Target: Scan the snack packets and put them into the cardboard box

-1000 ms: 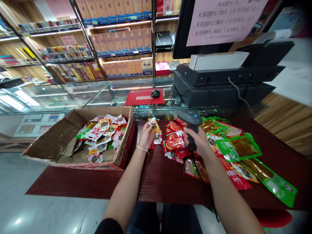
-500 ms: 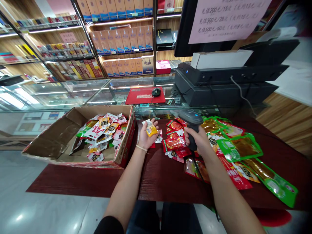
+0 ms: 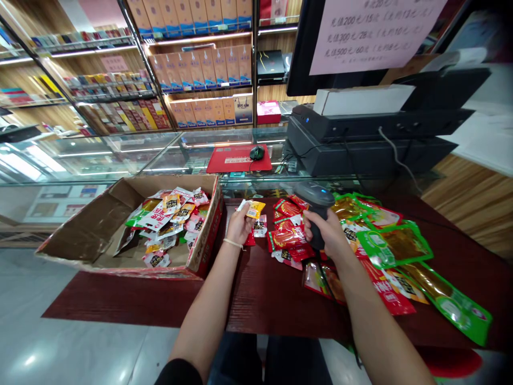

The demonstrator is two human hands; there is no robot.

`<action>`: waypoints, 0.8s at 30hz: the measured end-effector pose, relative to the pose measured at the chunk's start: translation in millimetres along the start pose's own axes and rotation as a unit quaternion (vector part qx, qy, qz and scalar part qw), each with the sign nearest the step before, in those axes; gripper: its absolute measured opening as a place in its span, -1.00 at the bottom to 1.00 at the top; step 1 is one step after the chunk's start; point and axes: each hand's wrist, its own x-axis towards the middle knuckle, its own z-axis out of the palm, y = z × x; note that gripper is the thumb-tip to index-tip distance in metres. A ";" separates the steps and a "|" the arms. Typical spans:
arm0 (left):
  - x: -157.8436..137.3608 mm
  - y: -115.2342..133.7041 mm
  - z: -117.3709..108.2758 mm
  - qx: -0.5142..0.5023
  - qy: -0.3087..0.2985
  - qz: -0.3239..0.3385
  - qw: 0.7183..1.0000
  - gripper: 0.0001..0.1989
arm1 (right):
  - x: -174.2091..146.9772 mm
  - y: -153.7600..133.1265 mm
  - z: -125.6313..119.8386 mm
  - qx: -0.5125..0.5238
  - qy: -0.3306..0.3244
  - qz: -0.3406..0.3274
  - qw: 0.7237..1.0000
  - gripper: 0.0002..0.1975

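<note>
My left hand is closed on a small yellow snack packet, with a printed label facing up. My right hand grips the handle of a black barcode scanner, on which a blue light glows; its cable runs down over the table edge. Under and around the scanner lie red snack packets. Green-edged packets spread out to the right of my right hand. A small white and red packet lies on the table just beyond my left hand.
An open cardboard box with several snack packets inside stands at left on the dark red table. Behind are a glass counter, a red mouse pad, a mouse, a monitor and a black cash drawer.
My left hand has turned from palm up, with the yellow packet lying on it, to pinching the packet by its left side. My right hand and the scanner have hardly moved.
</note>
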 end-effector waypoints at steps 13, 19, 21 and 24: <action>8.6 -4.0 -2.3 -0.084 -0.007 0.067 0.994 -0.79 | -4.6 0.1 2.7 -0.079 -0.037 -0.004 0.996 -0.62; 7.2 -1.7 -2.2 -0.129 -0.002 0.075 0.989 -0.82 | -10.2 -1.8 9.9 -0.227 -0.112 0.039 0.967 -0.64; 7.3 -1.2 -1.9 -0.142 -0.002 0.082 0.986 -0.82 | -10.7 -3.0 11.2 -0.244 -0.115 0.034 0.962 -0.70; 7.9 -0.6 -2.2 -0.147 0.006 0.079 0.986 -0.83 | -11.8 -5.8 11.5 -0.251 -0.112 0.034 0.961 -0.73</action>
